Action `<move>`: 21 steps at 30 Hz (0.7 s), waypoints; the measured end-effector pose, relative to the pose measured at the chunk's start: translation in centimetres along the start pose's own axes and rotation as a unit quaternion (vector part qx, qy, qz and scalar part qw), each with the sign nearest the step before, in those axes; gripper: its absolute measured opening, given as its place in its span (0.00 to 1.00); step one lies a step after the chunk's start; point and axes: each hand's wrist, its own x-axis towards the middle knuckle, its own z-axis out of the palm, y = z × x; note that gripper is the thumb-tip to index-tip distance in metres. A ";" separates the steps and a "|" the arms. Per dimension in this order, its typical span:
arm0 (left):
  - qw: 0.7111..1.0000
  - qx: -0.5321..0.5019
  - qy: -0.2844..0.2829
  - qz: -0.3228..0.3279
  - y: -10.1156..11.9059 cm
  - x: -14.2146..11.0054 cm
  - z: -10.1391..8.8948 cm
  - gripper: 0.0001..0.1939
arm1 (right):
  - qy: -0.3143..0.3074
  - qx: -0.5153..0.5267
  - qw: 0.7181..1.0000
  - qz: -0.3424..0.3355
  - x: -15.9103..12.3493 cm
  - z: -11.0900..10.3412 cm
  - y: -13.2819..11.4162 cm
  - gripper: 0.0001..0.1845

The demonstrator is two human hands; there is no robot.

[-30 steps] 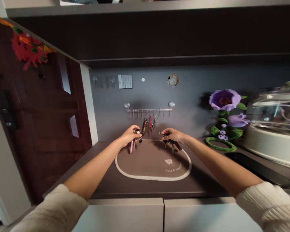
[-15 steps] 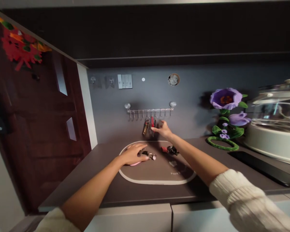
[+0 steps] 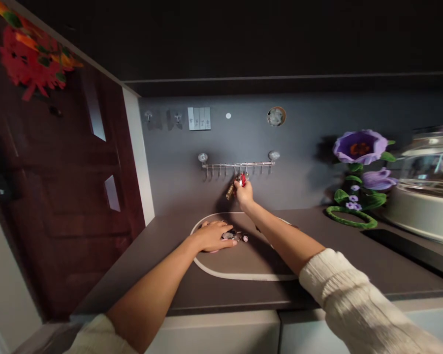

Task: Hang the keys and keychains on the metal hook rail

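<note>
My right hand point(image 3: 244, 193) is closed around a bunch of keys point(image 3: 242, 179) with a red part, up at the hook rail point(image 3: 239, 165) on the wall. A brown tag point(image 3: 230, 190) with lettering dangles to the left of its fingers. On the oval mat point(image 3: 243, 277), my left hand point(image 3: 212, 236) lies with fingers stretched and apart over another bunch of keys point(image 3: 229, 236). A small round charm point(image 3: 245, 239) shows past its fingertips, and a bit of something pink peeks out beneath the palm. My right forearm hides the mat's right part.
Purple fabric flowers point(image 3: 360, 147) on a green ring base point(image 3: 350, 217) stand to the right, near a white appliance with a clear dome point(image 3: 424, 211). A long black object point(image 3: 409, 253) lies in front. A dark shelf point(image 3: 243, 44) overhangs the counter; a door point(image 3: 74, 221) is at left.
My right hand has moved from beside the hanging keys to close around them. My left hand stays on the mat over its keys. The view has shifted slightly.
</note>
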 end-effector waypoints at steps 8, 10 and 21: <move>1.000 0.014 0.010 0.007 -0.5 -0.1 -0.1 0.32 | 0.026 0.055 0.998 0.010 0.1 0.4 -6.3 0.04; 1.000 0.021 0.017 0.003 -0.6 0.0 -0.1 0.32 | -0.010 0.029 0.999 0.009 -0.6 -0.2 -6.2 0.05; 0.995 -0.028 0.092 -0.014 0.0 -0.6 -1.6 0.26 | -0.214 -0.170 0.958 0.092 -7.4 -6.2 -3.4 0.12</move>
